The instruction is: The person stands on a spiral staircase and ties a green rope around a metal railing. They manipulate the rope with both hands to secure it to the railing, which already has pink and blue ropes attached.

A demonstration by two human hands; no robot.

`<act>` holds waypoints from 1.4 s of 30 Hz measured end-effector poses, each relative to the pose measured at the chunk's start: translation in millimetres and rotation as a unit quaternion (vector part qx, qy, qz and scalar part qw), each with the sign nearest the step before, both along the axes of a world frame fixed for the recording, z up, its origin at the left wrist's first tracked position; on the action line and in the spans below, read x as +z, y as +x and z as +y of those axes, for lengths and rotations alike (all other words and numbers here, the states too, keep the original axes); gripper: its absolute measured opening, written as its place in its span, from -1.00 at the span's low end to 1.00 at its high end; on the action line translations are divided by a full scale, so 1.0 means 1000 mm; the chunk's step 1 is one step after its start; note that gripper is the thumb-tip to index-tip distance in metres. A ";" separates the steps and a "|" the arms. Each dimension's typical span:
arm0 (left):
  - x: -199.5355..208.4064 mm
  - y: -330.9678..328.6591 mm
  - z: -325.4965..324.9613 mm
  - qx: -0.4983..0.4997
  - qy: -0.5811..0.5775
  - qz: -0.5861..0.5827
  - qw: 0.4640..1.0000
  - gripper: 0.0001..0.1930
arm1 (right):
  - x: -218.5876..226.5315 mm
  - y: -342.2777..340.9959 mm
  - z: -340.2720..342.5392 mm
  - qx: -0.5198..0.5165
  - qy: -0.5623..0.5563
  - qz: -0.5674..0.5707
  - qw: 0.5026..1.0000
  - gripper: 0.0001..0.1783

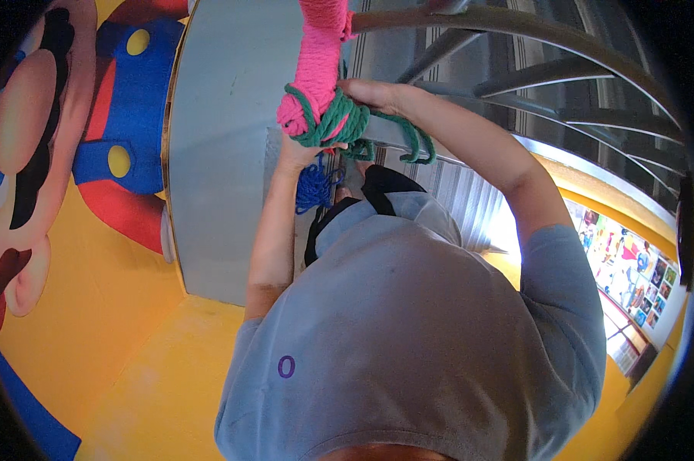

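A thick bar wrapped in pink yarn (318,58) comes down from the top edge. Loops of green yarn (331,123) go round its lower end, with loose green strands trailing to the right. My left hand (299,154) is closed at the underside of this bundle, with fingertips showing just below the green loops. On the right side of the wrapping, my right hand (368,92) is closed around the green yarn, with most of its fingers hidden behind. A tangle of blue yarn (314,187) is beyond my left wrist.
Curved grey metal railings (516,31) join the wrapped bar and spread to the upper right. A pale blue-grey panel (224,154) stands left of my left arm. Farther left is a yellow wall (109,330) with a large cartoon figure (24,115). Striped grey material lies behind the bars.
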State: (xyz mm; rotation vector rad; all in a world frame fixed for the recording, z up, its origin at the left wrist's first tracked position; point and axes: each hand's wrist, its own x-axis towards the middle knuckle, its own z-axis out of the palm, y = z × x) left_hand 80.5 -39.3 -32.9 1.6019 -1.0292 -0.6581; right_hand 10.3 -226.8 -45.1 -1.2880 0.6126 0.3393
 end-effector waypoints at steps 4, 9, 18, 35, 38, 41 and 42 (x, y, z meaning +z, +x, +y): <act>0.001 0.004 -0.003 -0.023 -0.041 -0.056 0.997 -0.29 | -0.021 0.004 -0.002 0.001 -0.056 0.019 0.998 -0.73; 0.020 -0.013 -0.004 0.082 -0.108 -0.058 0.989 -0.36 | -0.036 0.005 -0.001 0.031 -0.169 0.000 0.985 -0.69; 0.027 -0.050 0.006 0.317 -0.015 0.080 0.945 -0.55 | -0.065 -0.004 -0.025 0.245 -0.440 -0.041 0.863 -0.67; 0.035 -0.079 0.004 0.314 -0.076 0.219 0.921 -0.75 | 0.034 -0.032 0.008 0.061 0.034 -0.042 0.997 -0.29; 0.029 -0.074 0.002 0.294 -0.013 0.192 0.936 -0.77 | 0.024 -0.031 0.002 0.070 -0.015 -0.074 0.995 -0.24; 0.028 -0.077 -0.001 0.275 -0.036 0.186 0.943 -0.72 | 0.001 -0.027 -0.008 0.052 -0.164 -0.058 0.983 -0.21; 0.023 -0.077 -0.002 0.277 -0.042 0.220 0.935 -0.70 | 0.000 -0.027 -0.010 0.043 -0.206 -0.049 0.976 -0.20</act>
